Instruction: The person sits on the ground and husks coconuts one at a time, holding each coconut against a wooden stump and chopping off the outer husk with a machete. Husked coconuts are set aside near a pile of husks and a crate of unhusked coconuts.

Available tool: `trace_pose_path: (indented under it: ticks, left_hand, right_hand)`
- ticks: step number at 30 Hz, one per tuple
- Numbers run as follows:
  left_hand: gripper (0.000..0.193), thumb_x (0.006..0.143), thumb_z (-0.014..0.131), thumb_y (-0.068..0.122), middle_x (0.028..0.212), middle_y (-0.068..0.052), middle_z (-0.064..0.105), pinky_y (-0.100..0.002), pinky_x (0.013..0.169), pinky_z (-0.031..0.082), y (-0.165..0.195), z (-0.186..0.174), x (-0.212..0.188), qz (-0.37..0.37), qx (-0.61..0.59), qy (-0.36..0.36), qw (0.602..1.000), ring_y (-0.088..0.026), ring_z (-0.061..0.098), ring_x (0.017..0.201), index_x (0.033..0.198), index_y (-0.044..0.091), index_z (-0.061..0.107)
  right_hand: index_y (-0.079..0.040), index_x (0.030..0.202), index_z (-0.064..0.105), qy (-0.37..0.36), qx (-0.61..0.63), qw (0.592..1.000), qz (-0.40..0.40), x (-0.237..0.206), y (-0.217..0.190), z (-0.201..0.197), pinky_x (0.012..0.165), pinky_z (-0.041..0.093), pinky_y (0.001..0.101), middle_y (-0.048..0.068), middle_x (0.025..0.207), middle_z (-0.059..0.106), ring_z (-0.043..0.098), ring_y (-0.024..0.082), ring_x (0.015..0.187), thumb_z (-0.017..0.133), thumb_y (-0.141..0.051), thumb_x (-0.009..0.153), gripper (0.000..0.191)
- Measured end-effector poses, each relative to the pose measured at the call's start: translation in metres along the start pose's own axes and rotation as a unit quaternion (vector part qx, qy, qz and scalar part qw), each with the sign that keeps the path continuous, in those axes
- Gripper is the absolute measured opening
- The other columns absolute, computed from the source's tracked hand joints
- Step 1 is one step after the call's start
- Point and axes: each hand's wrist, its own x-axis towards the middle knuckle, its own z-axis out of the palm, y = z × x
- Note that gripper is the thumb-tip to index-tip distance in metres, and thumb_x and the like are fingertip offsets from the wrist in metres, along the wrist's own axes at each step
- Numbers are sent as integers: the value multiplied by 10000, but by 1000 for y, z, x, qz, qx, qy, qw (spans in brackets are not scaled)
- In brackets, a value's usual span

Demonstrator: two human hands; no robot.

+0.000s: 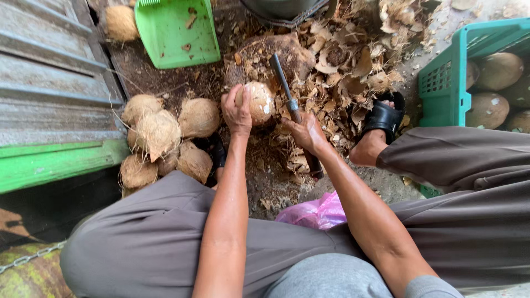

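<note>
My left hand [237, 110] clamps the coconut [258, 102] on the ground between my feet; right hand [307, 132] grips the blade [284, 88]. I'd keep fingers clear, strikes shallow.

No labels, signs or screens show here. The nearest things to packaging are a pink plastic bag [316, 212], crumpled and soft, lying on the ground below the right grip [307, 134] and close in toward the person's lap, and a teal plastic crate [443, 88] with a perforated wall, standing well to the right of that grip and holding round brown coconuts. A green plastic bin [175, 32], open and tilted, lies above and to the left of the left grip [237, 110].
</note>
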Motion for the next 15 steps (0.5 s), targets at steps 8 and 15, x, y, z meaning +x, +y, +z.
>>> trace_pose_path:
  ticks: [8, 15]
  left_hand:
    - [340, 1138, 409, 425, 1004, -6, 693, -227, 601, 543, 5, 22, 6, 69, 106, 21, 992, -139, 673, 842, 1116, 215, 675]
    - [327, 1098, 441, 378, 926, 31, 744, -241, 561, 495, 19, 26, 11, -20, 17, 38, 999, -109, 665, 725, 974, 240, 711]
  right_hand:
    - [-149, 786, 615, 69, -94, 986, -119, -18, -6, -18, 361, 434, 313, -21, 563, 530, 446, 90, 406, 556, -387, 1054, 364]
    - [-165, 769, 614, 80, -131, 983, -102, -20, -2, -18, 329, 360, 356, -22, 544, 510, 414, 116, 400, 572, -378, 1025, 336]
